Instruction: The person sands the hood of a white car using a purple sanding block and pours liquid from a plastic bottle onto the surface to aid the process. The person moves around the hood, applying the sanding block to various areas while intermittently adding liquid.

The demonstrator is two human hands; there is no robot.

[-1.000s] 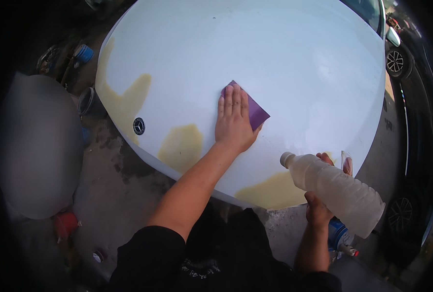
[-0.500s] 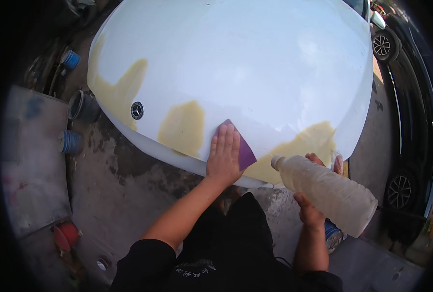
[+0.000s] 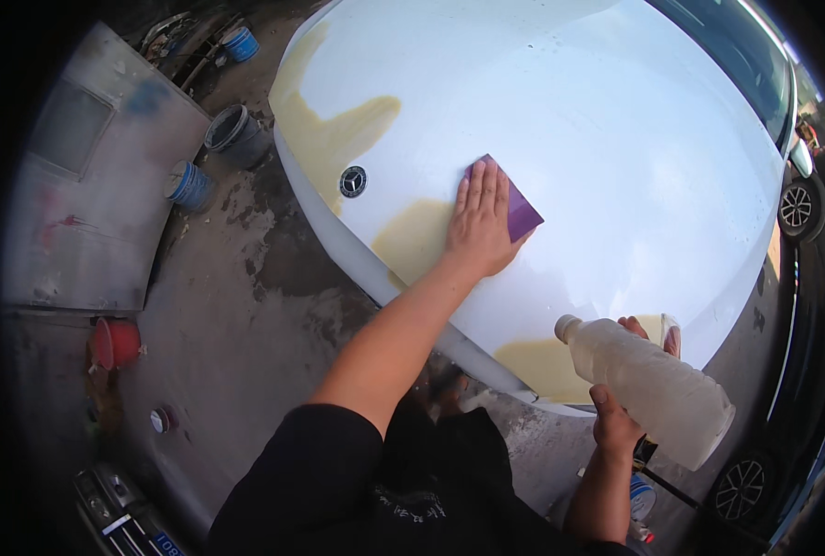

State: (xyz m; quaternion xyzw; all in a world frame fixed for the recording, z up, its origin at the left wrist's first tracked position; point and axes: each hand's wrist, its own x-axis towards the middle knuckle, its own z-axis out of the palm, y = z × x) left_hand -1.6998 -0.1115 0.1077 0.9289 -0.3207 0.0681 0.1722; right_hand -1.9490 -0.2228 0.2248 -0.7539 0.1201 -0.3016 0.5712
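My left hand (image 3: 483, 221) lies flat on a white car hood (image 3: 607, 185), fingers together and pointing away from me. Beneath it is a purple sheet of sandpaper (image 3: 524, 213), pressed on the hood beside a dull yellow patch (image 3: 417, 236); my palm and fingers hide part of the sheet. At the lower right my right hand (image 3: 618, 426) is wrapped round a cloudy plastic bottle (image 3: 648, 380). The bottle is tilted, its narrow end up and to the left, over another yellow patch (image 3: 547, 366). Some fingers show beyond it, with thin clear material near them.
A round badge (image 3: 353, 182) sits near the hood's front edge. Grey and blue buckets (image 3: 236, 135) stand on the floor to the left, by a pale panel (image 3: 116, 185). A red bucket (image 3: 116, 343) is nearer. A dark car (image 3: 820, 306) stands at the right.
My left hand and the sandpaper have slid farther up the hood, away from its front edge. The view has shifted left, showing more floor. My right hand still holds the bottle.
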